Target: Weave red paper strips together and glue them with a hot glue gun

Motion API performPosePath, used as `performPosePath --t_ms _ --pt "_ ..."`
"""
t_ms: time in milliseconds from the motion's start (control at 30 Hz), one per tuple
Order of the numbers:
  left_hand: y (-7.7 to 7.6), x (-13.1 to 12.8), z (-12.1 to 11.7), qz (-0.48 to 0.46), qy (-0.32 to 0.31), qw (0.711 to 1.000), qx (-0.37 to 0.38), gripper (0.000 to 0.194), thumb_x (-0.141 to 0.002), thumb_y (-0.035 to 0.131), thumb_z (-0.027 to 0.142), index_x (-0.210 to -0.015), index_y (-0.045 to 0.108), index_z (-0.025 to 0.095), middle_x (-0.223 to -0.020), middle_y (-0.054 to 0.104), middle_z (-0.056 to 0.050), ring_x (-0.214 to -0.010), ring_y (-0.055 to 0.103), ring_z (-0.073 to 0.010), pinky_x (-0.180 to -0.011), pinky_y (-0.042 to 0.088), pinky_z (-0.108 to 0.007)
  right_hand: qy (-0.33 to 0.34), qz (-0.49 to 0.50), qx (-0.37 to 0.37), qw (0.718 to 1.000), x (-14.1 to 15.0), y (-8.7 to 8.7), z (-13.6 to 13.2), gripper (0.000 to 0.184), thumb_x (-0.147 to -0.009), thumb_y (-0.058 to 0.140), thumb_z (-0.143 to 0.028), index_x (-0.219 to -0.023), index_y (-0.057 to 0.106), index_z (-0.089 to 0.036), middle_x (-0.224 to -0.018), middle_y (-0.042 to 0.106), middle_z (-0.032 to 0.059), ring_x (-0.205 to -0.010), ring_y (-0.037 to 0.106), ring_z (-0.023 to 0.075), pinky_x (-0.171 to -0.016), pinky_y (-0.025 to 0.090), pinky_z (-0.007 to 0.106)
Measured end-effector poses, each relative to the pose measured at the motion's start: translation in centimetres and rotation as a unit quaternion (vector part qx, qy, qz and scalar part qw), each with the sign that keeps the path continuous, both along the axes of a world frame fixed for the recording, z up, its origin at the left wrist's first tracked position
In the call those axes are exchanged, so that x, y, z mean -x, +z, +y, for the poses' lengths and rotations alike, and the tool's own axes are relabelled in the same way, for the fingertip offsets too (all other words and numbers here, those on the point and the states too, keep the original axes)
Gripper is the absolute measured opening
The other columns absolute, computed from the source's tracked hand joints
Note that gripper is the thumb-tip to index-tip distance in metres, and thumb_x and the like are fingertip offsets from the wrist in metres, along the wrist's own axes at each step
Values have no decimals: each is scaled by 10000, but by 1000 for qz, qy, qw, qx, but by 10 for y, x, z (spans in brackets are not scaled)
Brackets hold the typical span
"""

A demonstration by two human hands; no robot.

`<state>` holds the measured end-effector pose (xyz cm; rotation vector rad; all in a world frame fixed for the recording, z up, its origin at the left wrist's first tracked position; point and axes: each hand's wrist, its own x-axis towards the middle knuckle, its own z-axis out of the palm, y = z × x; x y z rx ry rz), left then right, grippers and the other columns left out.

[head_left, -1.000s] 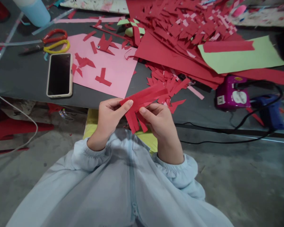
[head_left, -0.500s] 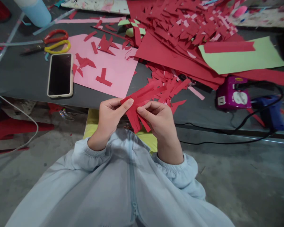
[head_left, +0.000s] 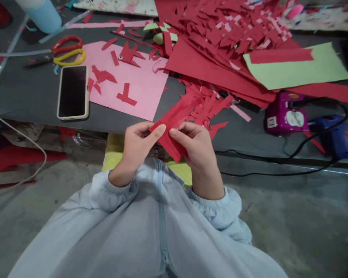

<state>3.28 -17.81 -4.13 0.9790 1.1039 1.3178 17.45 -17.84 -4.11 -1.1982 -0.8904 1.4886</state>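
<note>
Red paper strips (head_left: 171, 144), partly overlapping, are held between my two hands just off the table's front edge. My left hand (head_left: 139, 144) pinches their left side with thumb and fingers. From the right, my right hand (head_left: 198, 144) pinches the same strips, its fingers curled behind them. How the strips join under my fingers is hidden. Beyond them lies a heap of loose red paper scraps (head_left: 210, 106). On a pink paper sheet (head_left: 145, 94) to the left rest a folded red paper fish (head_left: 129, 56) with an eye and a few other folded red pieces (head_left: 127, 95).
A phone (head_left: 73, 92) and scissors (head_left: 68, 51) lie at the left, near a bottle of blue liquid (head_left: 44, 17). Red paper sheets (head_left: 202, 69) and a green sheet (head_left: 292, 75) are further back. A purple power box (head_left: 285, 116) and blue tool (head_left: 333, 135) with black cables sit right.
The red strips between my hands have turned and closed together, so their lower ends no longer spread apart. Both hands keep their pinch and have shifted only slightly.
</note>
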Motion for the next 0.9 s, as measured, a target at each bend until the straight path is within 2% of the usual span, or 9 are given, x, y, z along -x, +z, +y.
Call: performPosePath --t_ms 167,233,400,533,633,900 --pt "7 10 2 53 -47 997 11 294 -735 793 439 -666 699 169 -621 646 20 -550 553 -71 -525 460 -185 54 -50 29 997 -10 9 3 314 -553 876 -351 -573 610 -185 -538 572 -46 -477 468 57 -442 371 191" --pt "9 12 3 71 -39 997 -6 270 -751 786 414 -668 710 169 -633 657 16 -567 556 -72 -539 462 -186 61 -58 24 996 -12 10 3 284 -575 863 -354 -584 635 -185 -535 578 -44 -468 469 57 -442 383 196" --pt "9 13 5 77 5 996 -33 239 -758 786 384 -651 725 180 -637 670 20 -593 566 -73 -566 459 -188 57 -58 12 997 -18 9 4 208 -599 852 -345 -649 718 -194 -626 672 -8 -554 580 85 -546 493 219" --pt "7 11 8 28 19 999 -9 259 -692 830 427 -636 736 192 -621 679 30 -572 564 -67 -582 478 -186 66 -78 23 995 -22 8 5 195 -615 840 -346 -652 723 -194 -630 682 -2 -542 581 96 -529 487 233" --pt "5 11 9 15 23 999 17 295 -656 841 475 -647 749 194 -636 698 20 -562 575 -76 -576 493 -201 46 -103 0 994 -25 8 6 164 -638 824 -320 -662 725 -191 -635 672 -12 -557 565 86 -573 489 235" --pt "5 14 9 30 21 999 14 328 -692 809 508 -653 737 190 -635 699 16 -581 604 -89 -583 507 -202 66 -135 3 989 -25 12 9 176 -646 817 -334 -654 727 -183 -595 627 -22 -525 505 76 -542 439 231"
